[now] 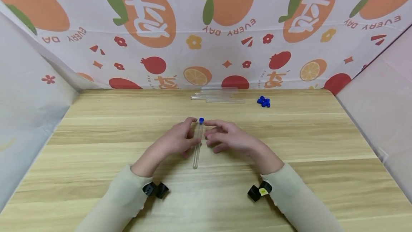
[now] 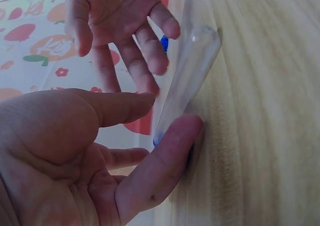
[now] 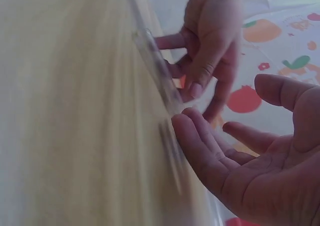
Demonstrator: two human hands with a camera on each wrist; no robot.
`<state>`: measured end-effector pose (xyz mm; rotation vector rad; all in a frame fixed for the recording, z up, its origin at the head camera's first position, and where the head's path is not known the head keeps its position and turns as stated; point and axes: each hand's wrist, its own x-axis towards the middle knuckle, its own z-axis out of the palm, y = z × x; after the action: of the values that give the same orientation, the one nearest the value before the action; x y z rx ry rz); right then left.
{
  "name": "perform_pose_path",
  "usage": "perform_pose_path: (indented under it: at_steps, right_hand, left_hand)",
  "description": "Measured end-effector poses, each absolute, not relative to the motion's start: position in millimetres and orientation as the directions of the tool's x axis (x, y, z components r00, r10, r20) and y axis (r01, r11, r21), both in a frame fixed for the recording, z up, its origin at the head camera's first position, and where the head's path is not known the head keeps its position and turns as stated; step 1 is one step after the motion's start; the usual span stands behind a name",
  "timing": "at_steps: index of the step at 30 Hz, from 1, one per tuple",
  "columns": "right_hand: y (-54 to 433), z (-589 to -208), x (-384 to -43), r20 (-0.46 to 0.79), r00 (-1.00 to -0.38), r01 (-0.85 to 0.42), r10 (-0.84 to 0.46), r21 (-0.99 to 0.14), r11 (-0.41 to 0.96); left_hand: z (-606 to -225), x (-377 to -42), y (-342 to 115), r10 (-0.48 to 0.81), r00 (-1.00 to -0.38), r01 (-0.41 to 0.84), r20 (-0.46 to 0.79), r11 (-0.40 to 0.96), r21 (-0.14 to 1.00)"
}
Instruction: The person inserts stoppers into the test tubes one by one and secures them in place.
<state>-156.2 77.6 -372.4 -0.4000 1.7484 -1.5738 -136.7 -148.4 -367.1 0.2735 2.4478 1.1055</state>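
A clear test tube (image 1: 196, 156) with a blue cap (image 1: 201, 120) lies between my hands near the middle of the table, its capped end pointing away from me. My left hand (image 1: 175, 139) is beside it on the left, the thumb crossing over the tube and the fingers loosely bent. In the left wrist view the tube (image 2: 189, 71) passes just beyond the fingertips; whether they touch it I cannot tell. On the other side my right hand (image 1: 234, 138) holds nothing, its index finger reaching close to the cap and its other fingers relaxed.
Several clear tubes (image 1: 225, 101) lie along the back of the wooden table (image 1: 96, 146). Right of them sits a small pile of blue caps (image 1: 264, 101). A fruit-print cloth (image 1: 180, 56) hangs behind the table, with pale cloth at both sides.
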Motion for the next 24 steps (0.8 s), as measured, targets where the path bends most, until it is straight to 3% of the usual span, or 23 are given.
perform_pose_path:
  at_steps: [13, 18, 24]
  right_hand:
    - [118, -352, -178, -0.026, -0.884, -0.133, -0.467, -0.943, 0.305]
    - [142, -348, -191, 0.179, -0.938, -0.293, -0.296, -0.866, 0.406]
    - [173, -351, -207, 0.346, -0.929, -0.356, -0.130, -0.744, 0.565]
  left_hand:
    - [-364, -142, -151, 0.327, -0.925, 0.122, -0.193, 0.737, 0.664]
    - [-367, -145, -144, 0.332, -0.943, 0.276, 0.009, 0.768, 0.578]
    - [-368, -156, -129, 0.375, -0.899, 0.437, 0.224, 0.782, 0.444]
